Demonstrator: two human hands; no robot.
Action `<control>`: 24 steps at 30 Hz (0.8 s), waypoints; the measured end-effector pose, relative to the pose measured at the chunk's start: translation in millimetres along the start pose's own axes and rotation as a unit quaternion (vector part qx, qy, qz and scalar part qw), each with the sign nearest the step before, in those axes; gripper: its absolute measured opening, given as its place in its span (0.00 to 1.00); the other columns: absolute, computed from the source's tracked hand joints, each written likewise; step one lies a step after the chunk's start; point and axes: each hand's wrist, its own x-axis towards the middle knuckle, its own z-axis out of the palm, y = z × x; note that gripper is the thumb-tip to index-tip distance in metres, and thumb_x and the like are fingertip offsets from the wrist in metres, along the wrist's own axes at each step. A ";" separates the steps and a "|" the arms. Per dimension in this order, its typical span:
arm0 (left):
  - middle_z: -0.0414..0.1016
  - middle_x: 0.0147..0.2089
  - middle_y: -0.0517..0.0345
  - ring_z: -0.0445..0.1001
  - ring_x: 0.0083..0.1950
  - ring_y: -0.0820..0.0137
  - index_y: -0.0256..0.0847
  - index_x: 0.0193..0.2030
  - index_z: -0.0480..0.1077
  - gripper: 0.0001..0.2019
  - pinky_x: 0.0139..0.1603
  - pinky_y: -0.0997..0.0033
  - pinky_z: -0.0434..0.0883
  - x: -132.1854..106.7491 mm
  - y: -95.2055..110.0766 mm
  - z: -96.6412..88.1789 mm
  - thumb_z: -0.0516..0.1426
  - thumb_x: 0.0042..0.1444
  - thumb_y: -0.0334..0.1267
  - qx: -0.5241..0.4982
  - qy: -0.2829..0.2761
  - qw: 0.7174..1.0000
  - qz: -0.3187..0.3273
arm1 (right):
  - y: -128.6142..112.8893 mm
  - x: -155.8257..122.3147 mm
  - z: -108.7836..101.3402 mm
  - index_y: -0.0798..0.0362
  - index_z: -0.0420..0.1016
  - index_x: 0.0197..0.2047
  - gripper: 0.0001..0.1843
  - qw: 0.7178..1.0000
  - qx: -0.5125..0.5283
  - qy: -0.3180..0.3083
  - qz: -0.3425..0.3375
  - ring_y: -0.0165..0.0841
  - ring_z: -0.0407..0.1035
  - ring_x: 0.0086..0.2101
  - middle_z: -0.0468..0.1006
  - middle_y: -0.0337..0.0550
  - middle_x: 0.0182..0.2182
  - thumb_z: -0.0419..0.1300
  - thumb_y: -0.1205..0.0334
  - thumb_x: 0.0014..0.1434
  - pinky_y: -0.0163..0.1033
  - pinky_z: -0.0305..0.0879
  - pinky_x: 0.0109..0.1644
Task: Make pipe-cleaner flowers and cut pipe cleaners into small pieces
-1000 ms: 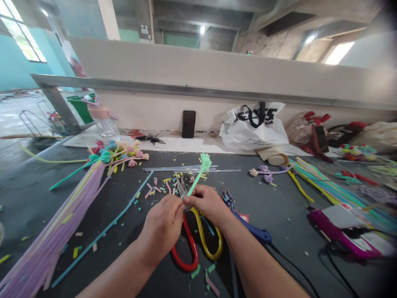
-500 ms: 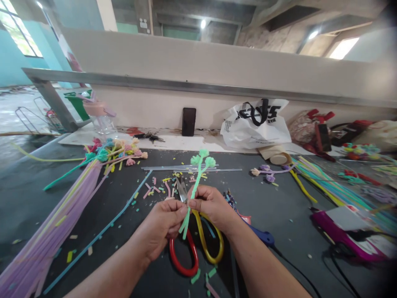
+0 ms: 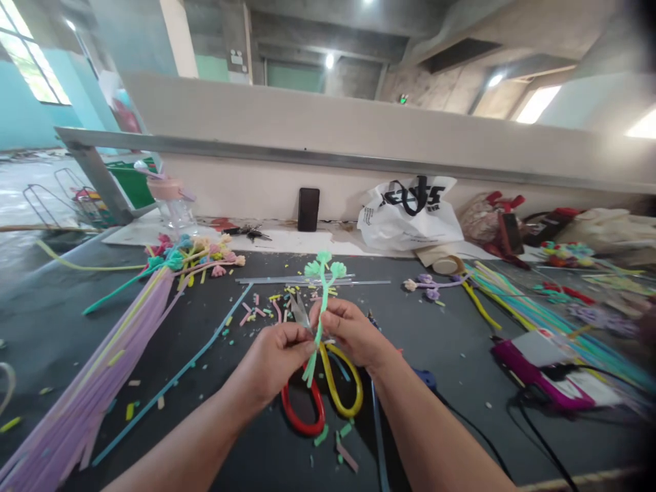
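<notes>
Between my hands stands a mint-green pipe-cleaner flower stem [image 3: 324, 301], upright, with three fluffy heads at its top and loose ends splayed at the bottom. My left hand [image 3: 279, 359] pinches the lower stem between thumb and fingers. Higher up, my right hand [image 3: 348, 331] has its fingers closed against the same stem. Below both hands lie scissors [image 3: 305, 427] with one red and one yellow handle, their blades pointing away from me and partly hidden. Small pink, yellow and green pipe-cleaner clippings [image 3: 256, 311] are scattered beyond my left hand.
Left lies a bundle of lilac pipe cleaners [image 3: 117, 348], beside a long blue one [image 3: 179, 376]. A phone [image 3: 308, 210] leans at the back near a white bag [image 3: 410, 222]. On the right are a purple corded device [image 3: 538, 383] and more pipe cleaners [image 3: 533, 318].
The view has shifted slightly. The green stem now stands more upright, and its bottom ends sit closer together. Both hands still hold it.
</notes>
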 end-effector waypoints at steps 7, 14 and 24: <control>0.62 0.19 0.64 0.58 0.24 0.76 0.37 0.20 0.67 0.10 0.25 0.76 0.56 -16.2 25.7 0.2 0.54 0.47 0.38 0.188 0.060 0.975 0.104 | -36.1 -14.8 11.4 0.55 0.61 0.18 0.19 0.977 -0.176 0.119 -0.016 0.24 0.48 0.20 0.56 0.30 0.15 0.62 0.53 0.48 0.32 0.44 0.25; 0.53 0.15 0.69 0.47 0.17 0.82 0.36 0.19 0.63 0.14 0.18 0.78 0.45 -76.3 35.3 7.8 0.59 0.45 0.44 -0.041 -0.074 0.996 0.001 | -56.5 -71.9 58.1 0.56 0.68 0.22 0.14 0.988 -0.080 0.131 -0.027 0.24 0.50 0.21 0.60 0.32 0.17 0.64 0.54 0.45 0.32 0.45 0.25; 0.50 0.16 0.71 0.42 0.17 0.83 0.36 0.23 0.62 0.13 0.19 0.77 0.40 -143.8 -18.2 7.4 0.58 0.49 0.42 -0.157 -0.133 0.977 -0.051 | -10.4 -132.3 104.8 0.57 0.72 0.27 0.14 0.993 -0.036 0.108 -0.040 0.25 0.53 0.23 0.63 0.36 0.20 0.58 0.54 0.54 0.33 0.48 0.28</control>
